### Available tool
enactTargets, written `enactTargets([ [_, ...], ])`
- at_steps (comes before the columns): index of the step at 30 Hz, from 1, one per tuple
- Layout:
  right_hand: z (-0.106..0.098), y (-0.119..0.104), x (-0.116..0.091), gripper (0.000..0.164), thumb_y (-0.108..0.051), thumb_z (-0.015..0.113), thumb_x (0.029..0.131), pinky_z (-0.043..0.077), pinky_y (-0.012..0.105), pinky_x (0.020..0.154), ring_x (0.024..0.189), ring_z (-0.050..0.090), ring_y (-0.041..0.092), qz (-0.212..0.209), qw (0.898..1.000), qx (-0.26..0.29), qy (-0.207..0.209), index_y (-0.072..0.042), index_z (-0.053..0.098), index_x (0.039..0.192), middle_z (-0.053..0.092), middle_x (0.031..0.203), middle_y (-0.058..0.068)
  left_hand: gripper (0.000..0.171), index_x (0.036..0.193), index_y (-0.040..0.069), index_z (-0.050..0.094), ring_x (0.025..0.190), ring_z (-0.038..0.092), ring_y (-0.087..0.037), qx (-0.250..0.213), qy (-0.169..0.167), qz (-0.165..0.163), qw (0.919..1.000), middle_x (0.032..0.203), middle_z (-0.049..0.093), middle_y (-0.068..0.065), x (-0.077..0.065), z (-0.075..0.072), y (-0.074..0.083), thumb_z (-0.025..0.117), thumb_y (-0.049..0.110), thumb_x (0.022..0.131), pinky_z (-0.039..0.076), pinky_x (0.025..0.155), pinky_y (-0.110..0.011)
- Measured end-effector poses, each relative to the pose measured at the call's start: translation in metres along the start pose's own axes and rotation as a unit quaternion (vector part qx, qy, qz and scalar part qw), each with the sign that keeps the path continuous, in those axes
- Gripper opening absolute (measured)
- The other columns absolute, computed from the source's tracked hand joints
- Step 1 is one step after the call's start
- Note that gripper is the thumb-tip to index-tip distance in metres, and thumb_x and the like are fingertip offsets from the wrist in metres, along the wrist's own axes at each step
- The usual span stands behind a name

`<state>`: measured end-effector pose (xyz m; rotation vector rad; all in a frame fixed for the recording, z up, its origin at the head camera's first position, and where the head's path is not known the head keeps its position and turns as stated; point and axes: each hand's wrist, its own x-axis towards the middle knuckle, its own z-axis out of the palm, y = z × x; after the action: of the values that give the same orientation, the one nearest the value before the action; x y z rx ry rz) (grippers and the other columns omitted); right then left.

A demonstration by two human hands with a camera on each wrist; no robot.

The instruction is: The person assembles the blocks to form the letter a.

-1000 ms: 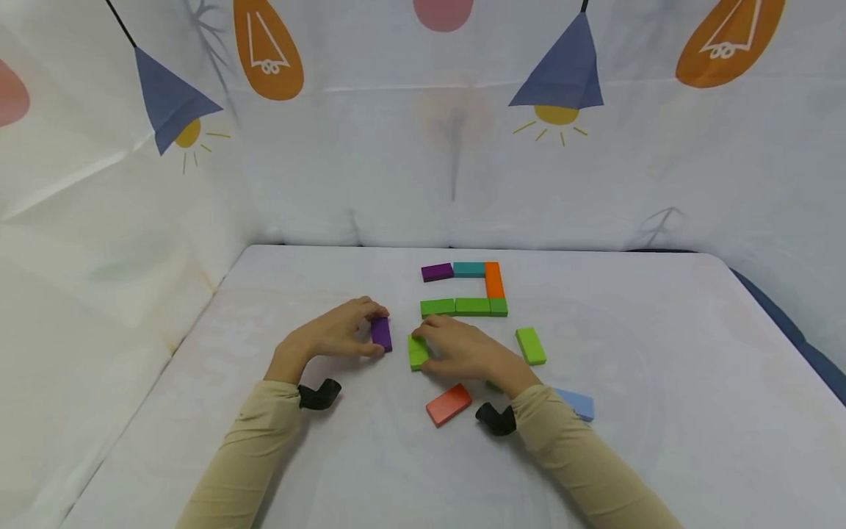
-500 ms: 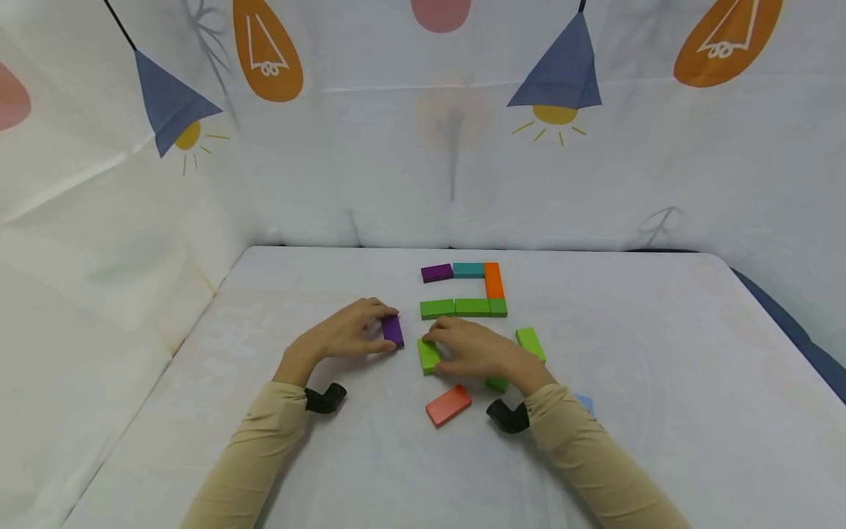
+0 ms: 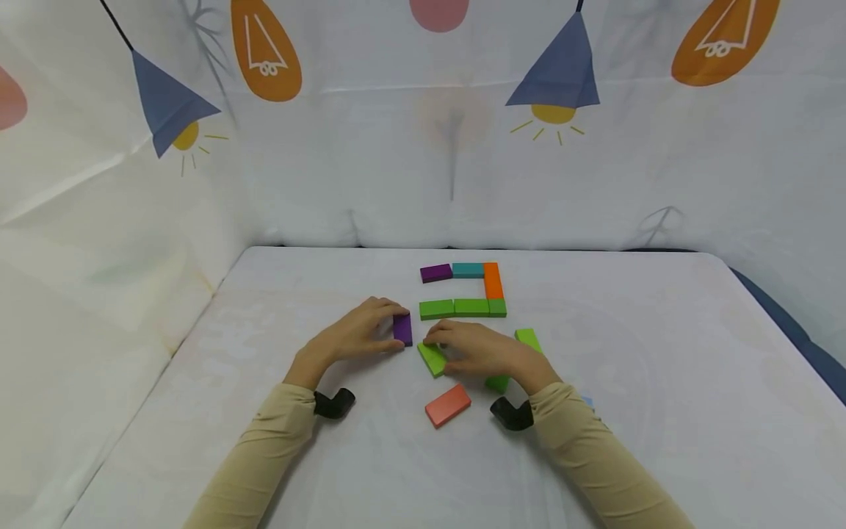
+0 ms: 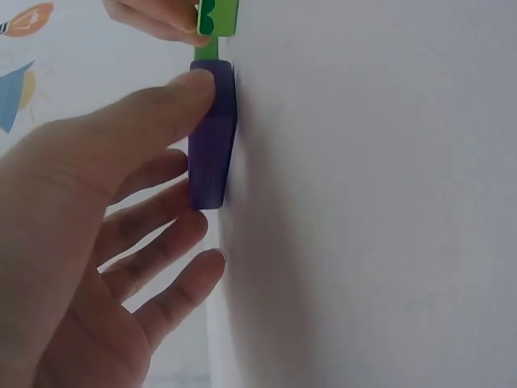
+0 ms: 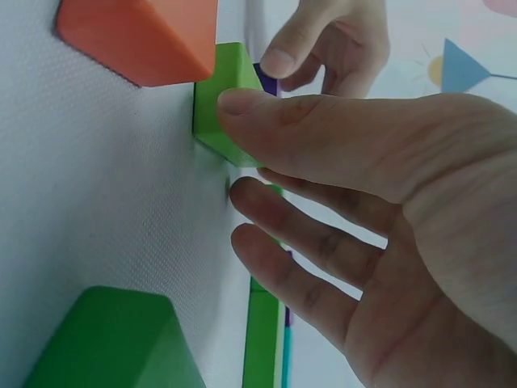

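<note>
My left hand (image 3: 357, 332) pinches a purple block (image 3: 402, 330) between thumb and fingers, at the table's middle. In the left wrist view the thumb lies on one end of that purple block (image 4: 212, 137), close along the white surface. Just right of it, my right hand (image 3: 487, 351) holds a light green block (image 3: 432, 359), tilted, by its two ends. The right wrist view shows the thumb against this light green block (image 5: 222, 101), its other fingers reaching past the far side. Behind both hands, several blocks form a bracket shape, among them a green one (image 3: 436, 310).
The bracket's far side has a dark purple block (image 3: 436, 273) and a teal one (image 3: 468, 270), joined by an orange block (image 3: 493, 281). A coral block (image 3: 448, 405) lies in front. A light green block (image 3: 528, 338), a green block (image 3: 497, 384) and a blue block (image 3: 587, 402) are partly hidden by the right arm.
The left hand has slid the purple block rightward, toward the right hand. The light green block has shifted slightly right and turned to a slant under the right hand.
</note>
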<state>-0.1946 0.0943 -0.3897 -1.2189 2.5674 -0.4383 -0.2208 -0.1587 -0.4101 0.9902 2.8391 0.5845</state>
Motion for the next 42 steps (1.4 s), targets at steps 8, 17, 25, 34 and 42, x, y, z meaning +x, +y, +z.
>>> enactTargets([
  [8, 0.000, 0.001, -0.001, 0.044, -0.015, 0.067, 0.087, 0.046, 0.038, 0.100, 0.115, 0.056, 0.019, -0.010, 1.000, 0.011, -0.004, -0.013, 0.056, 0.130, 0.050, 0.136, 0.004, 0.055, 0.131, 0.011, 0.055, 0.124, 0.048, -0.022, -0.007, 0.025, 0.017, 0.9995, 0.132, 0.055, -0.006, 0.004, 0.008, 0.000, 0.071, 0.034, 0.084, 0.040, 0.105, -0.039],
  [17, 0.000, 0.001, -0.001, 0.044, -0.016, 0.067, 0.087, 0.048, 0.036, 0.096, 0.111, 0.056, 0.017, 0.000, 1.000, 0.020, -0.003, -0.015, 0.056, 0.130, 0.050, 0.133, 0.002, 0.048, 0.130, 0.013, 0.057, 0.126, 0.047, -0.022, -0.048, 0.072, 0.039, 0.9955, 0.132, 0.050, -0.006, 0.004, 0.019, -0.007, 0.069, 0.031, 0.087, 0.039, 0.106, -0.042],
  [25, 0.000, -0.001, -0.001, 0.051, -0.023, 0.067, 0.087, 0.049, 0.034, 0.092, 0.105, 0.057, 0.015, 0.035, 0.998, 0.049, 0.000, -0.011, 0.050, 0.134, 0.052, 0.123, 0.002, 0.045, 0.130, 0.016, 0.057, 0.125, 0.045, -0.020, -0.092, 0.110, 0.060, 0.9879, 0.131, 0.047, -0.004, 0.003, 0.031, -0.019, 0.067, 0.029, 0.088, 0.039, 0.106, -0.043],
  [34, -0.001, -0.002, 0.001, 0.055, -0.030, 0.070, 0.085, 0.048, 0.028, 0.082, 0.088, 0.051, 0.012, 0.079, 0.996, 0.041, -0.002, -0.009, 0.052, 0.133, 0.055, 0.098, 0.000, 0.046, 0.130, 0.022, 0.057, 0.125, 0.047, -0.015, -0.133, 0.108, 0.050, 0.9839, 0.130, 0.051, 0.004, 0.003, 0.031, -0.020, 0.067, 0.036, 0.087, 0.038, 0.107, -0.042],
  [42, -0.002, -0.002, 0.002, 0.052, -0.027, 0.071, 0.085, 0.049, 0.030, 0.086, 0.090, 0.053, 0.012, 0.067, 0.997, 0.036, -0.005, -0.008, 0.054, 0.130, 0.058, 0.099, 0.000, 0.046, 0.130, 0.024, 0.056, 0.127, 0.046, -0.015, -0.141, 0.105, 0.040, 0.9837, 0.133, 0.050, 0.005, 0.002, 0.031, -0.020, 0.067, 0.037, 0.087, 0.037, 0.108, -0.043],
])
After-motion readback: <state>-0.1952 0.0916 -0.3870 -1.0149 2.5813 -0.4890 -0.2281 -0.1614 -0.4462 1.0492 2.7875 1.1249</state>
